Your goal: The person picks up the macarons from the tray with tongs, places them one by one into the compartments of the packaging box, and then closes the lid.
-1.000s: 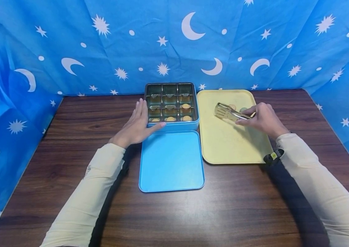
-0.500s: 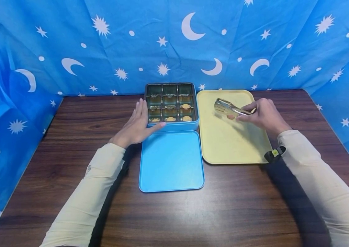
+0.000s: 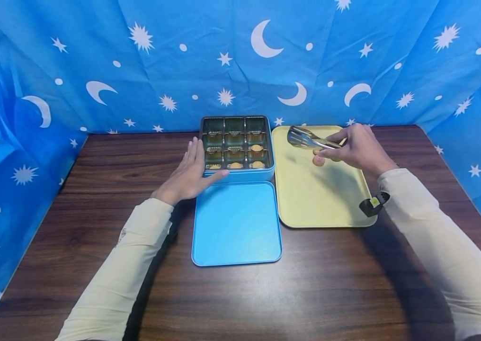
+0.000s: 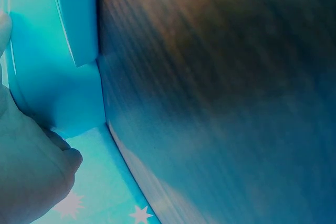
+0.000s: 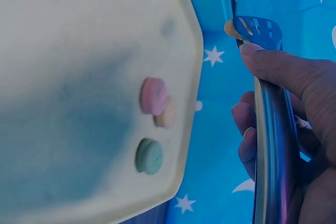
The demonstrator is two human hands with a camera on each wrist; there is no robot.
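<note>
My right hand [image 3: 361, 149] grips metal slotted tongs [image 3: 302, 137] above the yellow tray [image 3: 308, 203]. At the tongs' tip, the right wrist view shows a small tan piece [image 5: 230, 29], apparently a macaron; its far side is hidden. A pink macaron [image 5: 154, 96], a peach one [image 5: 166, 113] and a green one [image 5: 149, 156] lie on the tray. Left of it stands a blue tin [image 3: 240, 175] with a divided dark insert, holding several yellowish macarons [image 3: 257, 164] in its front and right compartments. My left hand [image 3: 185, 175] rests straight-fingered along the tin's left side, thumb on the front rim.
A flat blue lid [image 3: 236, 225] lies on the wooden table [image 3: 308, 284] in front of the tin, its right edge beside the tray. Blue star-and-moon cloth [image 3: 223, 61] hangs close behind the tin and tray.
My right hand has lifted the tongs away from the tray and shifted them left and back toward the tin. The pink macaron is now uncovered. My left hand stays put.
</note>
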